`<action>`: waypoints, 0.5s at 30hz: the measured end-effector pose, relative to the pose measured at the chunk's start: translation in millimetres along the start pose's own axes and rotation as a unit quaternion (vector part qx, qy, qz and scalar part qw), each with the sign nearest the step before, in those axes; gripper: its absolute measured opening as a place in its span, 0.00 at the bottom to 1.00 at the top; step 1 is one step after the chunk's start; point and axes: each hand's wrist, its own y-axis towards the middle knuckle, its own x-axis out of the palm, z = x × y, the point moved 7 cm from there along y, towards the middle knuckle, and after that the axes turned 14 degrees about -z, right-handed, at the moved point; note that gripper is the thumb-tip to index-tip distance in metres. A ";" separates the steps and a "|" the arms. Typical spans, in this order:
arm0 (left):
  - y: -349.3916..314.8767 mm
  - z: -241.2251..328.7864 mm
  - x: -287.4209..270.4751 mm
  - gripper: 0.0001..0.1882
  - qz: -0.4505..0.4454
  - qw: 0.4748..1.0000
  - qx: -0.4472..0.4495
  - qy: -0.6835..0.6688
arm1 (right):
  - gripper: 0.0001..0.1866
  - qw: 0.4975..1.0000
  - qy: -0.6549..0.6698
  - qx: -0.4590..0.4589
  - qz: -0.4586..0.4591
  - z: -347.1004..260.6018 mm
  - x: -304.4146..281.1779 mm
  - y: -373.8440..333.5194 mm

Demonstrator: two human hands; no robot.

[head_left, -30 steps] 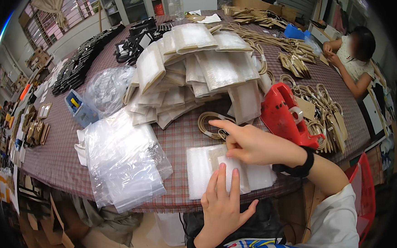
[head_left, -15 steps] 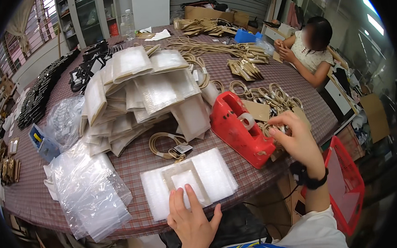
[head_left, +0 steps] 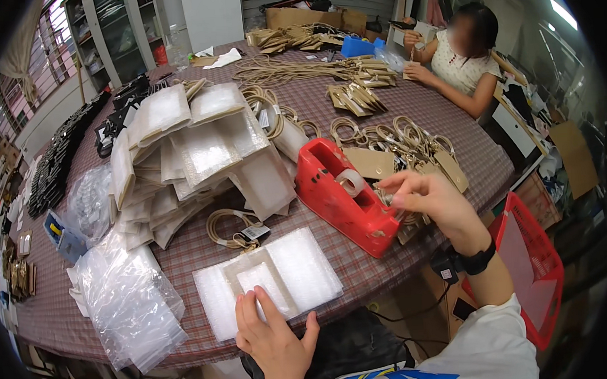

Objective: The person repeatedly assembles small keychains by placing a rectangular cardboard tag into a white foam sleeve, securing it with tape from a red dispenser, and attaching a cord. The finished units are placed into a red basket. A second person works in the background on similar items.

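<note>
My left hand [head_left: 277, 347] lies with its fingers spread on a white foam sheet [head_left: 310, 264] at the table's front edge. Under the fingertips is a flat beige-bordered packet [head_left: 281, 281] with a paler middle. My right hand [head_left: 437, 199] is bent at the near end of a red tape dispenser [head_left: 343, 204], thumb and fingers drawn together. Whatever they pinch is too small to make out. A roll of clear tape [head_left: 350, 182] sits in the dispenser. Just beyond the foam lies a coiled beige cord [head_left: 211, 230] with a tag.
A tall heap of foam pouches [head_left: 207, 154] stands beyond the foam sheet. Clear plastic bags [head_left: 126, 304] lie at left, beside a small blue box [head_left: 67, 239]. More coiled cords [head_left: 411, 138] lie behind the dispenser. A red basket [head_left: 531, 273] is at right; a co-worker [head_left: 462, 61] sits at far right.
The view has shifted, so the table things sit further left. My right hand stays by the dispenser's end, and my left hand remains on the foam. The co-worker's hands have moved apart.
</note>
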 end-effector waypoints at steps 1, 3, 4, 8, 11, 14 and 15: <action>1.0 -1.5 0.7 0.53 0.010 1.000 -0.002 0.016 | 0.08 0.999 -0.011 -0.018 0.026 -15.4 1.5 -5.3; -0.4 -1.5 1.5 0.53 0.010 1.000 0.001 0.028 | 0.08 0.998 -0.043 -0.012 0.053 -15.9 1.9 -17.4; -1.8 -1.8 2.1 0.53 0.003 1.000 0.000 0.028 | 0.08 0.997 -0.061 0.010 0.047 -1.5 4.9 -25.1; -1.5 0.1 1.2 0.53 0.007 1.000 0.000 0.022 | 0.07 0.987 -0.152 0.008 0.052 29.1 -4.1 -49.0; -1.7 -2.5 4.5 0.54 -0.011 1.000 -0.002 -0.009 | 0.10 0.986 -0.095 -0.058 0.123 4.3 -11.4 -40.5; 0.6 -1.9 5.6 0.54 -0.003 1.000 0.006 -0.003 | 0.23 0.992 -0.075 -0.055 0.082 -5.3 8.2 -17.6; 1.4 -1.0 5.5 0.54 -0.007 1.000 0.005 -0.003 | 0.28 0.995 -0.073 -0.045 0.042 -6.5 15.2 -9.8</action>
